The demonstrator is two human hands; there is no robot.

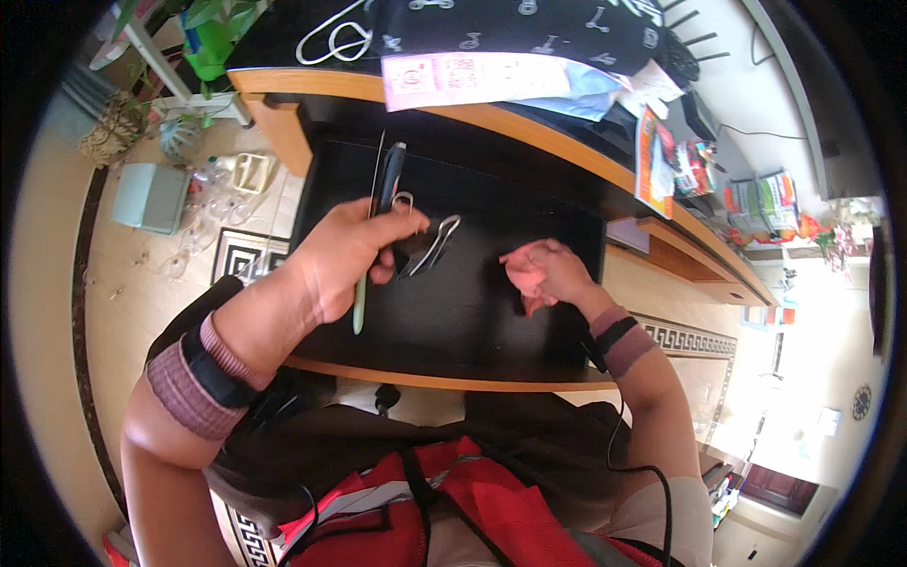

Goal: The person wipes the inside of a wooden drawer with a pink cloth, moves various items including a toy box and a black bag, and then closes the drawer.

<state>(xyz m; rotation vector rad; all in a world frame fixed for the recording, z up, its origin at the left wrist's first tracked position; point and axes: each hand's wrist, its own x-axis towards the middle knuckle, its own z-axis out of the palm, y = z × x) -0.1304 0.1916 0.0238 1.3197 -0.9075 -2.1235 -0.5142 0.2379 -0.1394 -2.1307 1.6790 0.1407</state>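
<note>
My left hand (365, 241) is closed around several slim things above the left part of an open drawer (460, 326) with a black inside. Among them are a dark pen (392, 173), a thin pointed rod (378, 170) and a pale green handle end (359, 308) below the fist. What looks like a black binder clip (429, 254) with wire loops sticks out past the fingers. My right hand (563, 273) grips a crumpled pink cloth (526, 273) over the drawer's right side. Whether the cloth touches the drawer bottom is hard to tell.
Beyond the drawer, the wood-edged desk (326, 83) carries a black patterned bag or mat (496, 28), a pink-and-white printed packet (482, 81) and a white cable (340, 42). A pale blue bin (150, 198) and several clear plastic bottles (205, 220) are on the floor at left.
</note>
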